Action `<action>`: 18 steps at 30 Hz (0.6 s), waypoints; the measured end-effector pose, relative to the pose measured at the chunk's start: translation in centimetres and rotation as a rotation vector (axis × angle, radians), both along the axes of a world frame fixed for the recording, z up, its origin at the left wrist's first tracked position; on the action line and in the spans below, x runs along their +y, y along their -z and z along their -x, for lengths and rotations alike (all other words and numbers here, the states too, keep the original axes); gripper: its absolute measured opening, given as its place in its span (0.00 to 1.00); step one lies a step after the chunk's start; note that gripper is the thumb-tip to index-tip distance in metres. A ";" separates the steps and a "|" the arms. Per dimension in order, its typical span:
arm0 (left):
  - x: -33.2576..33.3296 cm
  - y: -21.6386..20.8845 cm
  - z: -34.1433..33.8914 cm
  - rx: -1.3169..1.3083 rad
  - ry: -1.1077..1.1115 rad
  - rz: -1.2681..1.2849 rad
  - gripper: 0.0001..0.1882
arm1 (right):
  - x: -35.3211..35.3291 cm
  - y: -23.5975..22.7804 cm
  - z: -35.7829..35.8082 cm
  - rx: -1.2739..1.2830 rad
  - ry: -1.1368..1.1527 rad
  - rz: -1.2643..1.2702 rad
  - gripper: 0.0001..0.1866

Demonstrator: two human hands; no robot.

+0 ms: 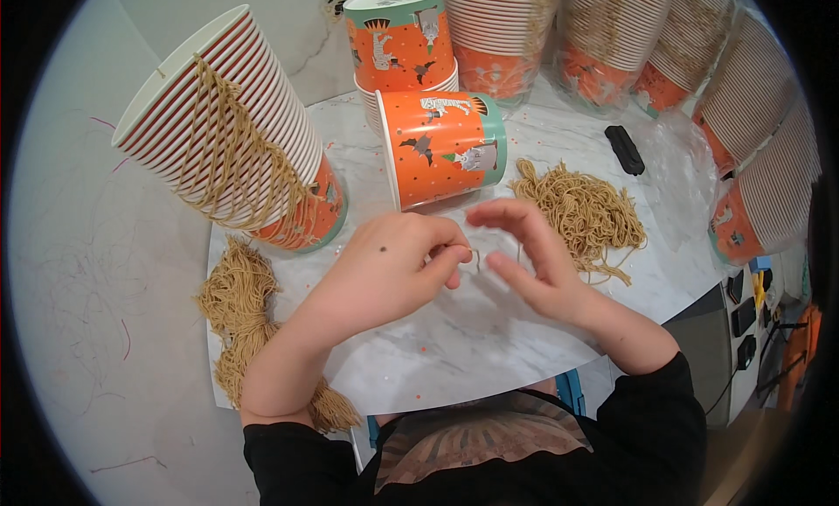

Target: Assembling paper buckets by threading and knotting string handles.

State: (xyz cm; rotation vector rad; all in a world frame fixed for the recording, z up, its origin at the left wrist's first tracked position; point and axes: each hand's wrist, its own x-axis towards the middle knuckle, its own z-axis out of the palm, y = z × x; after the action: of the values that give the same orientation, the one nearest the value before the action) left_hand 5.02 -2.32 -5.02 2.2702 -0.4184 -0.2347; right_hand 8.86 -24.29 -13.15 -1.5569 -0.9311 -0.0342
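In front of me, my left hand (395,259) is closed in a pinch on a thin tan string, with a short bit showing past its fingertips. My right hand (544,266) faces it from the right, thumb and fingers apart, close to the string. Just beyond both hands an orange paper bucket (428,143) with a green base band and animal pictures lies on its side, its rim toward the left. Beside my right hand spreads a loose heap of tan strings (585,216). A tied bundle of tan strings (243,327) lies along the table's left edge, partly behind my left forearm.
A tall stack of nested buckets (253,113), draped with tan strings, leans at the left. Upside-down buckets (398,43) stand behind the lying one. Several plastic-wrapped stacks (603,69) line the back and right. A black object (624,150) rests on the marble-patterned table (411,357).
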 end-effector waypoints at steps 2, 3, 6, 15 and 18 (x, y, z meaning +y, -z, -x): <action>-0.3 0.3 0.0 -0.009 0.005 -0.019 0.10 | 0.5 -0.1 1.8 0.340 -0.116 -0.089 0.18; -0.5 0.3 0.0 -0.019 0.009 -0.040 0.10 | 0.7 0.2 1.9 0.360 -0.087 -0.093 0.16; -0.5 0.0 -0.1 -0.003 0.034 -0.075 0.10 | -0.1 0.1 1.4 0.328 0.010 0.065 0.14; -0.3 0.0 -0.3 0.057 0.014 -0.003 0.07 | -0.9 -1.5 1.1 -0.074 0.137 0.186 0.07; -0.3 -0.1 -0.3 0.039 0.001 0.002 0.07 | -1.0 -1.4 1.2 -0.103 0.142 0.169 0.07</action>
State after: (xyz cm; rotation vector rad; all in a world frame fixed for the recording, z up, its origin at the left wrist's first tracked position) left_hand 5.29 -2.67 -4.96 2.2600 -0.3998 -0.2789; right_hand 7.62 -25.24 -11.73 -1.7902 -0.9215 -0.1410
